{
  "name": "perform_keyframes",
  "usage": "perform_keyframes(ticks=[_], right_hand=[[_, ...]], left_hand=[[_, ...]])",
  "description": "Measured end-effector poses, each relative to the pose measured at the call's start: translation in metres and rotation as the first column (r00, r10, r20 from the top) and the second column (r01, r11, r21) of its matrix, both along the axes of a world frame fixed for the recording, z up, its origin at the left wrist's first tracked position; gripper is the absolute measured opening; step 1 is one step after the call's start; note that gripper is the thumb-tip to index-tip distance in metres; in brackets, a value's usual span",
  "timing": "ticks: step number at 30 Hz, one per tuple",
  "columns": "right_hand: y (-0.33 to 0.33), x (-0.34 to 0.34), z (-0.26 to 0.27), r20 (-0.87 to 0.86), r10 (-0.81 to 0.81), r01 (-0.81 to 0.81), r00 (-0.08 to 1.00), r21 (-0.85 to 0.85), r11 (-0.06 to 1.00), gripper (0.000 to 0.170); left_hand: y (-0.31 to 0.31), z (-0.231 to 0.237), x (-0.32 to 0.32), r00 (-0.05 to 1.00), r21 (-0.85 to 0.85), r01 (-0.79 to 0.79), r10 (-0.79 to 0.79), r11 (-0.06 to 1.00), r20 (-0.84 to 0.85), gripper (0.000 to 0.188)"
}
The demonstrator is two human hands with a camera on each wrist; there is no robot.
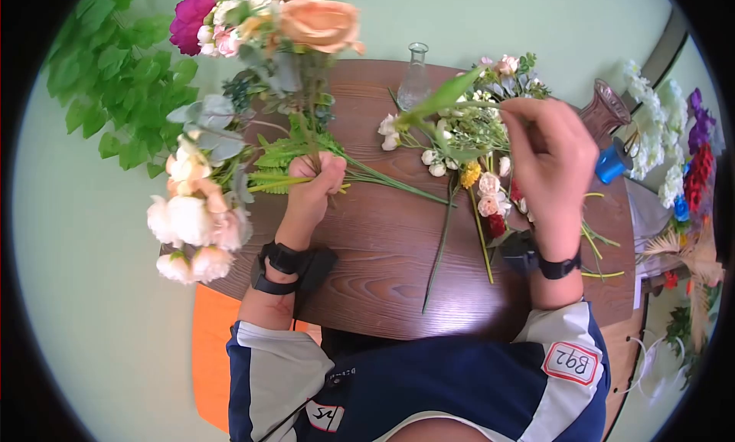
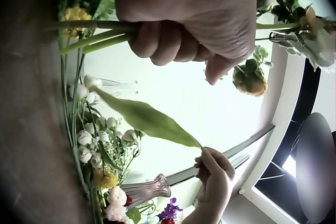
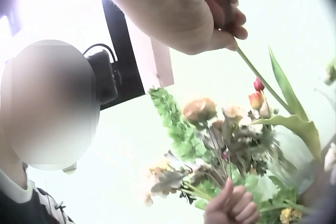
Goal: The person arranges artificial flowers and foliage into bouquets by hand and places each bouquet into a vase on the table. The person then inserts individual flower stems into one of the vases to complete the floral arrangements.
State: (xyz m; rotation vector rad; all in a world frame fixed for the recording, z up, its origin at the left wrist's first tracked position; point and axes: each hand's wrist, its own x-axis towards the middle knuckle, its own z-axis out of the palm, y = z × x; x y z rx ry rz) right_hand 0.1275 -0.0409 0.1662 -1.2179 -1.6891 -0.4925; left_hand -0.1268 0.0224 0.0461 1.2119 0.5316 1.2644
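My left hand (image 1: pixel 315 180) grips a bundle of flower stems. Above and to the left of that fist spreads the bouquet, with a large peach rose (image 1: pixel 318 24), a magenta bloom (image 1: pixel 194 19), pale pink flowers (image 1: pixel 189 221) and grey-green leaves. In the left wrist view the fist wraps the cut stems (image 2: pixel 97 43). My right hand (image 1: pixel 553 147) is raised over the right side of the table. Between thumb and fingertips it pinches the end of a green stem (image 3: pixel 261 78) with broad leaves (image 2: pixel 147 116), which points toward the bouquet.
On the brown table (image 1: pixel 367 289) lie small white and pink flowers (image 1: pixel 490 189), a yellow flower (image 1: pixel 470 174) and loose stems (image 1: pixel 438 266). A clear glass vase (image 1: pixel 415 78) stands at the back. To the right are a pinkish glass vase (image 1: pixel 606 109) and a blue spool (image 1: pixel 613 162).
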Motion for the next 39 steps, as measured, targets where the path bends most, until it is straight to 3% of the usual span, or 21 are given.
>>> perform_keyframes(ticks=[4,6,8,10,12,14,15,16,18,19,20,22,23,24,27,29,30,32,36,38,39], right_hand=[[-0.020,0.008,0.023,0.116,0.145,-0.144,0.983,-0.016,0.989,0.014],[-0.018,0.013,0.024,0.196,0.460,-0.466,0.866,-0.017,0.884,0.016],[-0.018,0.010,0.022,0.191,0.557,-0.545,0.809,-0.116,0.831,0.017],[-0.014,0.003,0.011,0.146,0.623,-0.609,0.768,-0.133,0.782,0.017],[-0.012,-0.006,0.002,0.207,0.567,-0.554,0.798,-0.119,0.824,0.018],[-0.006,-0.017,-0.007,0.265,0.503,-0.495,0.823,-0.100,0.863,0.018],[-0.001,-0.022,-0.010,0.290,0.448,-0.476,0.846,0.031,0.879,0.018],[0.002,-0.023,-0.013,0.308,0.388,-0.449,0.869,0.162,0.879,0.018],[0.001,-0.016,-0.013,0.325,0.346,-0.405,0.880,0.133,0.905,0.017],[-0.001,-0.013,-0.008,0.318,0.294,-0.350,0.901,0.135,0.927,0.017],[-0.002,-0.009,-0.006,0.310,0.242,-0.295,0.919,0.137,0.945,0.016],[0.001,-0.008,-0.009,0.327,0.167,-0.236,0.930,0.183,0.955,0.015],[0.005,-0.012,-0.013,0.293,0.168,-0.241,0.941,0.235,0.942,0.014],[0.007,-0.013,-0.015,0.259,0.174,-0.248,0.950,0.287,0.925,0.013],[-0.006,-0.022,-0.016,0.260,0.262,-0.318,0.929,0.203,0.926,0.023],[-0.001,-0.029,-0.021,0.265,0.295,-0.360,0.918,0.245,0.900,0.018],[0.000,-0.030,-0.022,0.263,0.292,-0.357,0.919,0.245,0.901,0.018],[0.000,-0.030,-0.022,0.225,0.419,-0.458,0.880,0.164,0.874,0.024],[-0.008,-0.027,-0.010,0.085,0.593,-0.598,0.801,0.070,0.798,0.037],[-0.004,-0.023,-0.012,-0.039,0.561,-0.537,0.827,0.242,0.808,0.053],[0.000,-0.019,-0.013,-0.042,0.534,-0.511,0.844,0.233,0.827,0.063]], left_hand=[[0.003,-0.006,0.000,0.996,0.059,0.008,-0.013,0.998,0.090,0.037],[0.005,-0.010,0.001,0.993,0.091,0.043,-0.053,0.995,0.106,0.039],[0.006,-0.013,0.003,1.000,0.201,0.005,-0.009,0.980,0.015,0.038],[0.009,-0.020,0.003,0.998,0.228,0.069,-0.064,0.971,-0.031,0.034],[0.006,-0.020,0.007,0.990,0.254,0.127,-0.109,0.959,-0.086,0.031],[-0.003,-0.015,0.013,0.927,0.037,0.313,-0.296,0.949,-0.231,0.027],[-0.015,0.004,0.013,0.894,-0.088,0.367,-0.377,0.926,-0.243,0.023],[-0.024,0.012,0.013,0.887,-0.089,0.382,-0.392,0.920,-0.245,0.023],[-0.031,0.018,0.014,0.851,-0.148,0.423,-0.448,0.894,-0.274,0.032],[-0.012,0.015,0.004,0.702,-0.045,0.636,-0.602,0.770,-0.382,0.038],[-0.010,0.013,0.004,0.692,-0.043,0.648,-0.612,0.760,-0.383,0.038],[-0.013,0.010,0.007,0.689,-0.045,0.488,-0.417,0.872,-0.593,0.037],[-0.017,0.009,0.010,0.739,-0.152,0.387,-0.404,0.910,-0.540,0.029],[-0.017,0.004,0.010,0.738,-0.150,0.390,-0.406,0.908,-0.540,0.029],[-0.017,-0.005,0.016,0.798,-0.138,0.246,-0.281,0.959,-0.534,0.021],[-0.019,-0.003,0.031,0.922,0.039,0.127,-0.103,0.991,-0.372,0.015],[-0.019,-0.002,0.030,0.921,0.037,0.130,-0.107,0.991,-0.374,0.015],[-0.019,-0.001,0.021,0.894,-0.181,0.107,-0.174,0.978,-0.412,0.013],[-0.016,-0.020,0.012,0.908,-0.165,0.031,-0.097,0.986,-0.407,0.017],[-0.010,-0.026,0.015,0.995,-0.091,0.076,-0.081,0.993,-0.057,0.026],[-0.008,-0.024,0.014,0.995,-0.091,0.074,-0.079,0.993,-0.058,0.026]])
